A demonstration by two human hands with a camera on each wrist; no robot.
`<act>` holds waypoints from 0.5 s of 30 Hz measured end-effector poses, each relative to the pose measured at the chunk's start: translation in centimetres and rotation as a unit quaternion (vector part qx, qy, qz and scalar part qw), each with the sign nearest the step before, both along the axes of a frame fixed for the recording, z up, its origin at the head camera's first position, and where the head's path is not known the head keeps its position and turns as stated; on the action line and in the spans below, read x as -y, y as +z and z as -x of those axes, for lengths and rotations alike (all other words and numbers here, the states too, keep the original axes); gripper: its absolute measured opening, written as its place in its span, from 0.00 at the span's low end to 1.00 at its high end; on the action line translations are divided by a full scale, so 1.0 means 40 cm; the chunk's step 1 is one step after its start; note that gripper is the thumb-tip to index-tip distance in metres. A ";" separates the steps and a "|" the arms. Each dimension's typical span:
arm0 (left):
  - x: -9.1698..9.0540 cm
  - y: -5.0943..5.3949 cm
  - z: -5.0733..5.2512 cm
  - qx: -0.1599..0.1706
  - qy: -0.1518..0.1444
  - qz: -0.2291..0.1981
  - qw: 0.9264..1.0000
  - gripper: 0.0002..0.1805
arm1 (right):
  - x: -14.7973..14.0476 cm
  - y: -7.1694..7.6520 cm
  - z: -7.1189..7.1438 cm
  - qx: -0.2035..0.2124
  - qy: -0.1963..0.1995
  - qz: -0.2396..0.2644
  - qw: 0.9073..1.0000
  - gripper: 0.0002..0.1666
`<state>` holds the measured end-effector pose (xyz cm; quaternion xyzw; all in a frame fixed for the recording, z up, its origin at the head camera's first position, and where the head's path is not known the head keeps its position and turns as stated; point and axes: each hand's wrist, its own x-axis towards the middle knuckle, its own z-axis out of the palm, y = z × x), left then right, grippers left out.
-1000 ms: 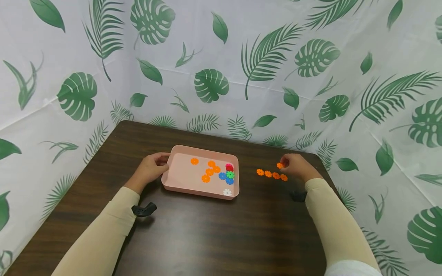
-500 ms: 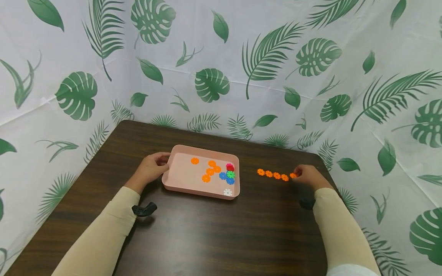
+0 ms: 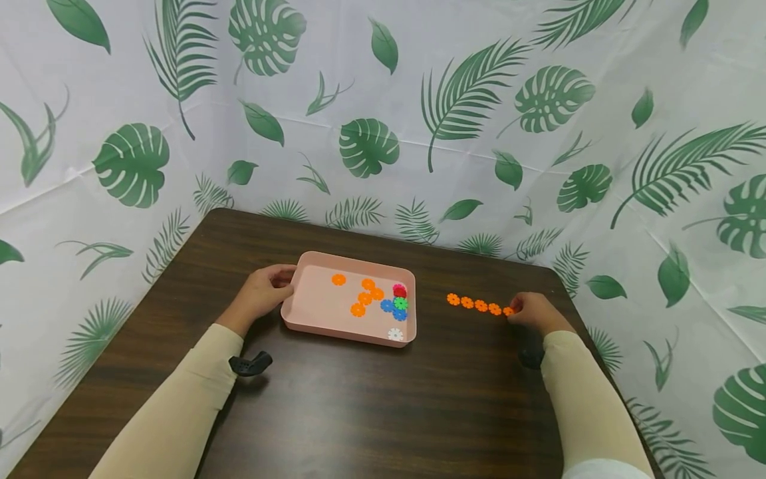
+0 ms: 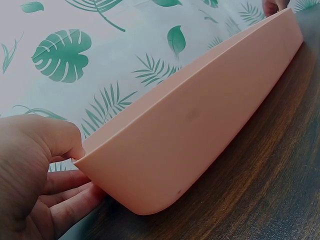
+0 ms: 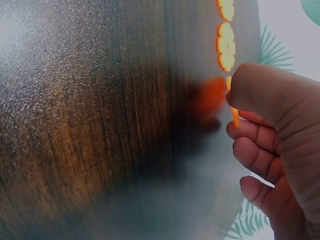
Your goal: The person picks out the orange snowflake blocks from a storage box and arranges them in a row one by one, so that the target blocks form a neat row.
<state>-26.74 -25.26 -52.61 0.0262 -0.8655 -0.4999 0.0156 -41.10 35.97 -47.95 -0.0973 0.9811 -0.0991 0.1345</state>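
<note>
My left hand (image 3: 261, 295) grips the left wall of a shallow pink tray (image 3: 326, 336). In the left wrist view the thumb (image 4: 67, 140) lies at the tray's rim and the other fingers are outside its wall. My right hand (image 3: 534, 311) pinches an orange flower-shaped plastic disc (image 5: 235, 112) between thumb and forefinger, slightly tilted in the right wrist view. It is at the right end of a row of several matching orange discs (image 3: 481, 306) on the table; partly hidden by fingers, it may or may not touch its neighbour.
Inside the tray lie several orange discs (image 3: 358, 310), blue discs (image 3: 399, 315), a green disc (image 3: 400, 303), red and pink ones (image 3: 399, 291) and a white disc (image 3: 395, 334). The dark wooden table (image 3: 371, 412) meets a leaf-patterned cloth (image 3: 371, 80) behind.
My right hand has moved right and down from above the row, bringing the orange disc to the row's right end. The left hand still holds the tray in place.
</note>
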 end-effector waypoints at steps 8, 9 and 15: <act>-0.002 0.006 -0.003 -0.002 -0.004 -0.002 1.000 0.29 | -0.003 -0.011 0.006 -0.010 0.008 -0.010 1.000 0.20; -0.003 0.007 -0.003 0.000 -0.002 -0.004 1.000 0.29 | -0.003 -0.012 0.007 -0.012 0.008 -0.011 1.000 0.20; -0.002 0.005 -0.003 0.004 0.002 -0.005 1.000 0.29 | -0.002 -0.018 0.011 -0.018 0.019 -0.022 0.999 0.20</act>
